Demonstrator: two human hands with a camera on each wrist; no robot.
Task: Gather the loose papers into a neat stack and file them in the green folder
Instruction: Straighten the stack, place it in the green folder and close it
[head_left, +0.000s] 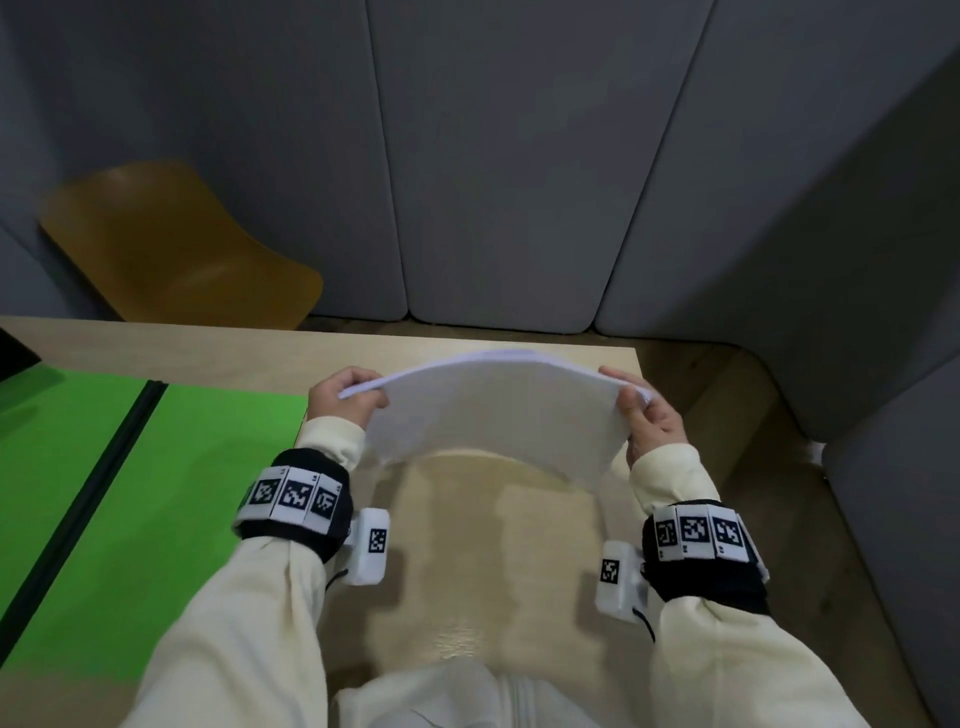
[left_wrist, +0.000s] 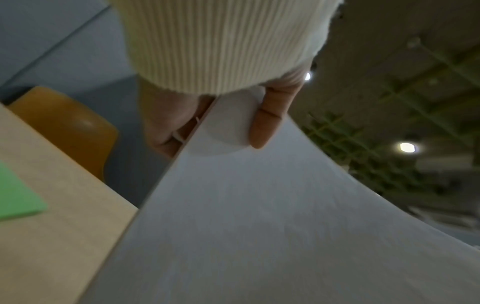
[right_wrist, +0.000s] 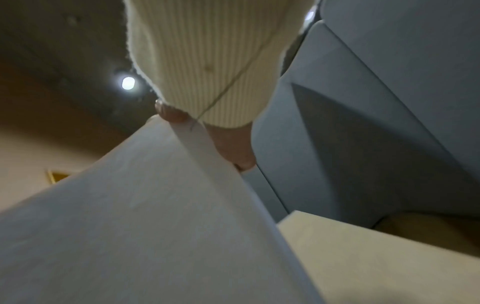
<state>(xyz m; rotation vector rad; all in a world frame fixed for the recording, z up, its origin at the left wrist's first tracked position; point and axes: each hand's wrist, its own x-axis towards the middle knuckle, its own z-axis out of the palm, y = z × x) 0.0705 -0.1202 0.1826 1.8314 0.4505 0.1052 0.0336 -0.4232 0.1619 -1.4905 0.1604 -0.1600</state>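
Observation:
A stack of white papers (head_left: 493, 410) is held up above the wooden table (head_left: 467, 545), bowed upward in an arch. My left hand (head_left: 345, 397) grips its left edge and my right hand (head_left: 647, 415) grips its right edge. In the left wrist view the thumb (left_wrist: 270, 121) lies on the near face of the papers (left_wrist: 259, 226), with the fingers behind the edge. The right wrist view shows the papers (right_wrist: 130, 226) pinched under the sleeve. The green folder (head_left: 156, 493) lies open and flat on the table to the left, with a dark spine down its middle.
A yellow chair (head_left: 176, 244) stands behind the table at the left. Grey padded wall panels (head_left: 519, 156) close in the back and the right side. The table's right edge (head_left: 670, 441) lies just past my right hand. A dark object (head_left: 15, 353) sits at the far left.

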